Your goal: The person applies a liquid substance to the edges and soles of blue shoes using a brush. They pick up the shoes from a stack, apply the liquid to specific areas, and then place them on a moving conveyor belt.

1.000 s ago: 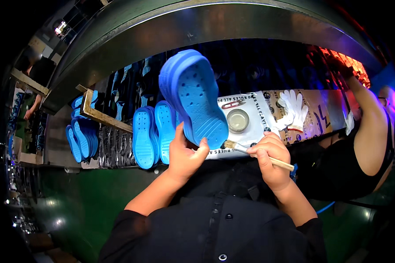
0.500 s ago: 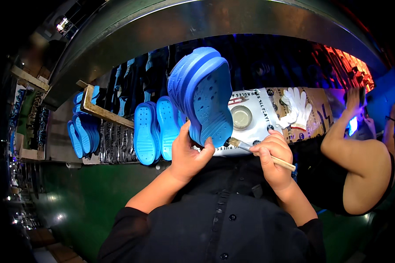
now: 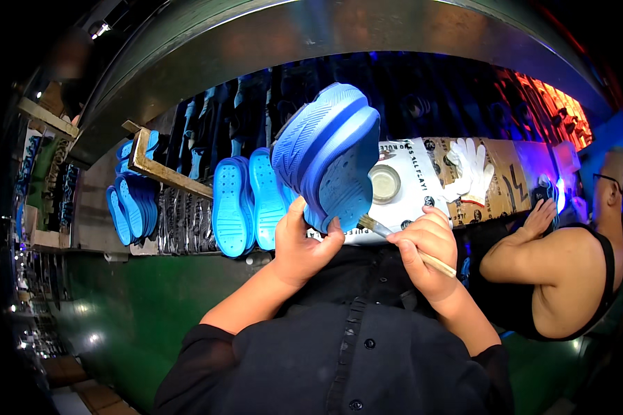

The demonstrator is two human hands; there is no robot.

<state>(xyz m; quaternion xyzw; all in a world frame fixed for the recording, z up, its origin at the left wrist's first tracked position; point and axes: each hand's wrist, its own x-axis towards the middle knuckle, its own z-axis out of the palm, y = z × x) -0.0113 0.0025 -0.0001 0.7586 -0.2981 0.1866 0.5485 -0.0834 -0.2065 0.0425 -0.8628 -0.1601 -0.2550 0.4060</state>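
A thick blue shoe sole stands tilted up in my left hand, whose thumb and fingers grip its near end. Its textured side wall faces me more than the holed inner face. My right hand is closed around a flat paintbrush with a pale wooden handle. The bristles are at the sole's lower right edge; whether they touch it I cannot tell. Just beyond the brush, a round bowl of greyish liquid rests on a white printed sheet, partly covered by the sole.
More blue soles lie left of my hand, with another stack further left beside a wooden bar. White gloves lie on cardboard to the right. A co-worker sits at far right. A metal beam spans above dark racked pieces.
The sole has turned in my left hand, so more side wall and less inner face shows. The brush has shifted slightly left with it. The co-worker's arm has come down.
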